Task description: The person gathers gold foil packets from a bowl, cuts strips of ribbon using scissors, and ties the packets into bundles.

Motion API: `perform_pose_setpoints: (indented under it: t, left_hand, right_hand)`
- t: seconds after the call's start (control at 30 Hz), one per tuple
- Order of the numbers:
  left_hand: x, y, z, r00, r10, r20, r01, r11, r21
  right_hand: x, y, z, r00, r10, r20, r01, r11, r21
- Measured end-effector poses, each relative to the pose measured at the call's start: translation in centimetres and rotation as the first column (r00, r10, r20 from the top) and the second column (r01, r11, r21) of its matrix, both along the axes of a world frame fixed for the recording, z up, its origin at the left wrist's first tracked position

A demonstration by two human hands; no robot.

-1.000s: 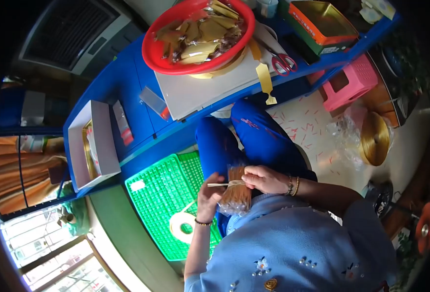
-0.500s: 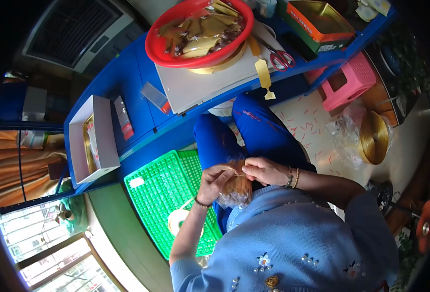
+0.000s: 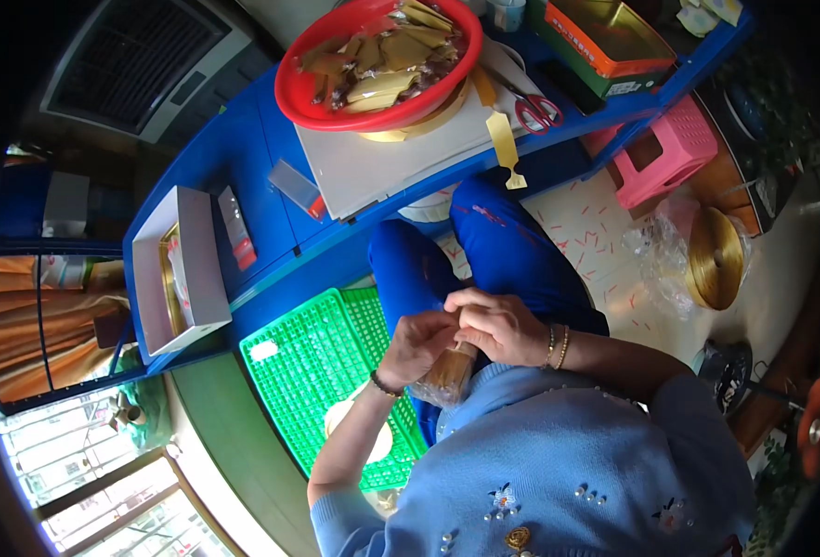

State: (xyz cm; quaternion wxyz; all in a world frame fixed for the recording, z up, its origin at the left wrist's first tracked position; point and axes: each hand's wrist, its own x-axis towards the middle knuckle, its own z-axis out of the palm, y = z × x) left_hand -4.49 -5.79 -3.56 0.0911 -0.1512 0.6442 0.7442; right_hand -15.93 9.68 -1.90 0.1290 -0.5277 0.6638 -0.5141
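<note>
A clear plastic-wrapped bundle [image 3: 447,376] of light brown, stick-like pieces is over my lap, against my sweater. My left hand [image 3: 419,345] is closed at its upper end, thumb and fingers pinched together. From the other side my right hand [image 3: 506,327] closes over the same end, its fingertips meeting those of the left. A pale narrow band shows on the bundle just under the right fingers; the exact grip is hidden. Below my left forearm, a white roll [image 3: 365,429] rests on a green plastic basket [image 3: 289,371].
On the blue table [image 3: 210,153] stand a red basin [image 3: 289,97] of gold packets, red-handled scissors [image 3: 538,113], an orange-green box [image 3: 605,70] and a white box [image 3: 208,269]. A pink stool [image 3: 679,148] and gold ribbon spool [image 3: 713,260] are at right. Red scraps litter the floor.
Both hands have drawn together over the bundle's upper end, the right rising slightly and covering more of it. The bundle has tilted, and the thin strand between my fingers is no longer visible.
</note>
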Motion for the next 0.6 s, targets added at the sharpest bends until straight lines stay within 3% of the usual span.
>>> perform_pose_setpoints:
  t: [0.2, 0.3, 0.47, 0.6]
  left_hand:
    - [0.6, 0.3, 1.7, 0.999, 0.032, 0.008, -0.033, 0.989, 0.144]
    - [1.0, 0.0, 0.5, 0.994, 0.08, 0.074, -0.08, 0.997, 0.007]
    - [2.3, -1.3, -0.9, 0.97, 0.114, 0.216, -0.155, 0.971, 0.181]
    - [2.1, -1.0, 0.3, 0.965, 0.176, 0.197, -0.22, 0.947, 0.233]
  right_hand:
    - [0.0, -2.0, -1.6, 0.999, -0.018, -0.035, 0.022, 0.995, 0.093]
    - [-0.1, -2.3, -1.4, 0.999, -0.022, -0.032, 0.026, 0.993, 0.116]
    - [-0.5, -0.8, 0.3, 0.999, 0.046, 0.004, -0.046, 0.977, 0.209]
    - [0.6, -0.7, -0.2, 0.994, 0.091, -0.065, -0.083, 0.989, 0.124]
